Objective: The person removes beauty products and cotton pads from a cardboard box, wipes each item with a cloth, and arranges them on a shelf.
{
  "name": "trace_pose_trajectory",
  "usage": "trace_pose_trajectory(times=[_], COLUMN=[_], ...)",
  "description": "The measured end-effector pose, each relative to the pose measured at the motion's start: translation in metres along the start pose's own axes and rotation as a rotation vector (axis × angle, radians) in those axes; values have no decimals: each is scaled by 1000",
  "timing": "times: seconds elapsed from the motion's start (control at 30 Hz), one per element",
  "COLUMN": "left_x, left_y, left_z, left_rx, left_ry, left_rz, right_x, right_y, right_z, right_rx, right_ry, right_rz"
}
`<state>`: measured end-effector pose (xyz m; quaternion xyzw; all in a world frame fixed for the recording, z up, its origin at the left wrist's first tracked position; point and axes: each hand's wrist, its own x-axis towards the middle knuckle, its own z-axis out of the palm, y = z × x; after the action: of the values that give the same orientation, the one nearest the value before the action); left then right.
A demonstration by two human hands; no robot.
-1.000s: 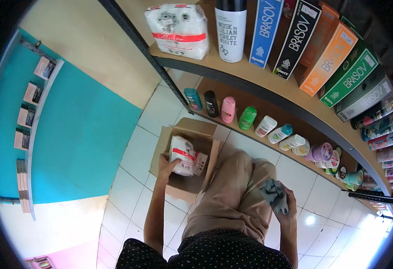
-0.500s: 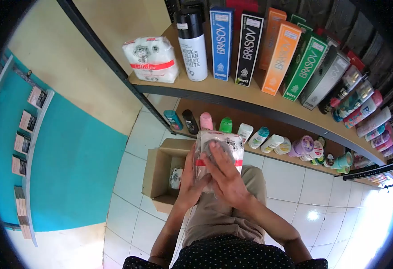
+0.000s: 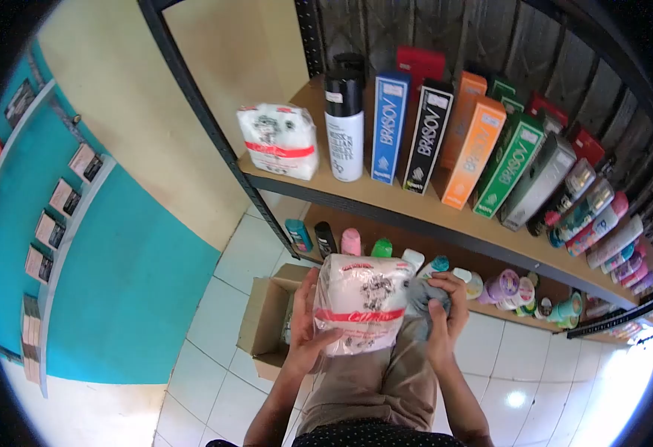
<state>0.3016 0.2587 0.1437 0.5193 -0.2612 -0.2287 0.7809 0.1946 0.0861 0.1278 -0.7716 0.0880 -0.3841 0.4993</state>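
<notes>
Before shelves (image 3: 386, 205), hands cupping pack (image 3: 361, 302)

The soft white plastic pack with a red band and black print (image 3: 362, 305) sits at centre of the frame, with my crumpled grey cloth (image 3: 420, 296) beside it. Upper left, the wall is cream above turquoise (image 3: 118, 253); my beige trousers (image 3: 386, 372) and white-dotted black shirt (image 3: 371, 436) fill the bottom.

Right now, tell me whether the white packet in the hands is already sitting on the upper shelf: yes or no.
No: the packet is held by the left hand and the right hand, well below the upper shelf.
</notes>
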Motion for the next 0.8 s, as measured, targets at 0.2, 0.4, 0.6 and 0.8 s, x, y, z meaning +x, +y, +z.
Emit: trace_pose_trajectory(times=[0.2, 0.4, 0.6, 0.8], left_x=[13, 46, 66, 151], left_y=[11, 131, 206, 252], left_z=[-2, 40, 59, 40], left_rx=[311, 1465, 1694, 1754], left_ry=[-250, -720, -458, -90], left_rz=[28, 431, 749, 1225], right_x=[2, 6, 19, -17], right_y=[-25, -44, -68, -52], right_z=[-3, 0, -4, -14], right_rx=[313, -55, -170, -69], right_ry=[-181, -244, -101, -85], right_rz=[528, 137, -8, 218])
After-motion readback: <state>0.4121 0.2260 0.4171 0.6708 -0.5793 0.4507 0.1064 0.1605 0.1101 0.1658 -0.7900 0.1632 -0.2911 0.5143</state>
